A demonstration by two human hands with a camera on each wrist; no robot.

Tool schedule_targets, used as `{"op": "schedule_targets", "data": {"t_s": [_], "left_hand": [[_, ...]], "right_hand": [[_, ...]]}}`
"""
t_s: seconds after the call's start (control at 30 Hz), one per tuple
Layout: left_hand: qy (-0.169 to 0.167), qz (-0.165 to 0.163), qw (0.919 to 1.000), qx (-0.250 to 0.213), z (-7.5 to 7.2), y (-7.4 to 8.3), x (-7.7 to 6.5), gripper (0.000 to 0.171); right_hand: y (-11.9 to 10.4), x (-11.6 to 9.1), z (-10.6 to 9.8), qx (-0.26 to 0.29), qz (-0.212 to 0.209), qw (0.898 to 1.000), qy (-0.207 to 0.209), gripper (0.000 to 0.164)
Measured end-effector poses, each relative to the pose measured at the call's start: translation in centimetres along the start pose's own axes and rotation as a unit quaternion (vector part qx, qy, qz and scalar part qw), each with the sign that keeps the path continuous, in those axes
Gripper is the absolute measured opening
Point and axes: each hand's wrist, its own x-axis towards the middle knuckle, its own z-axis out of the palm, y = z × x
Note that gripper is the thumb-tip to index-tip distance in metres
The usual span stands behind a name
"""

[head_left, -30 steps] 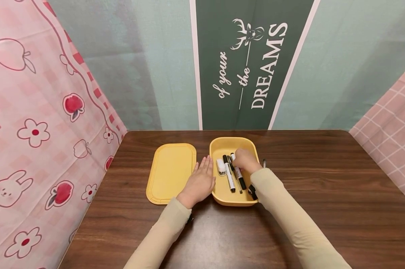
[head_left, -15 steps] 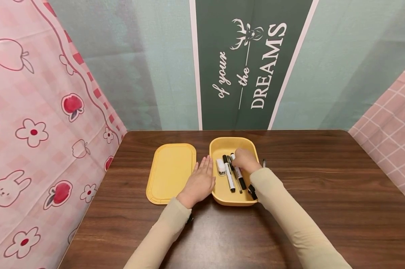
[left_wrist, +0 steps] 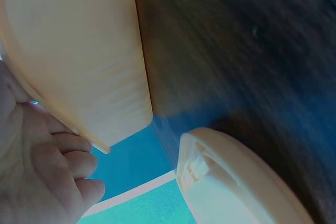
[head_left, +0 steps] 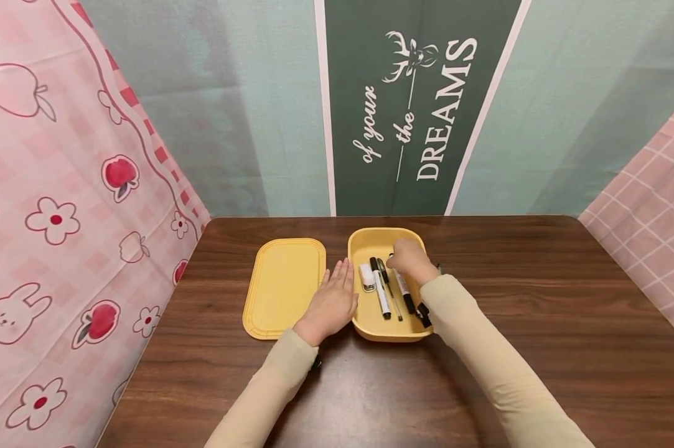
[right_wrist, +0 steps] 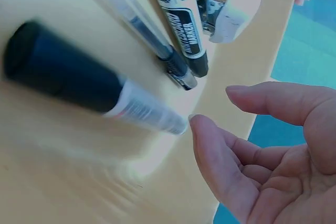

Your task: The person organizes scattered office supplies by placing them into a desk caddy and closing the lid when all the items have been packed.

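The right hand (head_left: 408, 258) reaches over the right rim into the yellow box (head_left: 389, 338), knuckles up, hiding its fingertips from the head view. From the wrist, its thumb and forefinger stand apart with a narrow gap between the tips; the other fingers bend toward the palm, and nothing is held. The forefinger's tip is just beside the pale end of a black-capped marker (right_wrist: 63, 69); whether they touch cannot be told.

The left hand (head_left: 330, 303) lies along the outside of the box's left wall, fingers straight and close together, tips pointing toward the far side. It touches the wall near the rim without wrapping around anything.

Both forearms, in cream sleeves (head_left: 496, 361), come up from the bottom edge of the head view and angle inward, the right one leaning left and the left one leaning right.

Inside the box, the black-capped marker lies rightmost, partly beneath the right hand. To its left come a slim clear pen (head_left: 393, 295), a white marker (head_left: 382, 297) and a small white piece with a metal part (head_left: 366, 274), nearest the left wall.

Left of the box, a flat yellow lid (head_left: 286, 289) rests on the dark wood-grain surface (head_left: 566, 298). Behind rises a green curtain (head_left: 280, 124) lettered "DREAMS"; pink cloths hang at either side.
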Motion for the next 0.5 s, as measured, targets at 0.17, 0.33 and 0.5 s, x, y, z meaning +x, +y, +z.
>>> {"op": "schedule_targets", "data": {"t_s": [0.17,0.33,0.5], "left_hand": [[-0.006,-0.003,1.0000,-0.006,0.0,0.1,0.0,0.059],[-0.009,-0.006,0.9999,-0.008,-0.1,0.1,0.1,0.060],[-0.005,-0.008,0.9999,-0.011,-0.1,0.0,0.1,0.060]], "right_hand": [[-0.3,-0.6,-1.4,0.014,0.012,1.000,0.008,0.039],[-0.1,-0.9,-3.3,0.020,0.034,0.999,0.038,0.040],[0.7,-1.4,-4.8,0.032,0.048,0.997,0.056,0.039]]}}
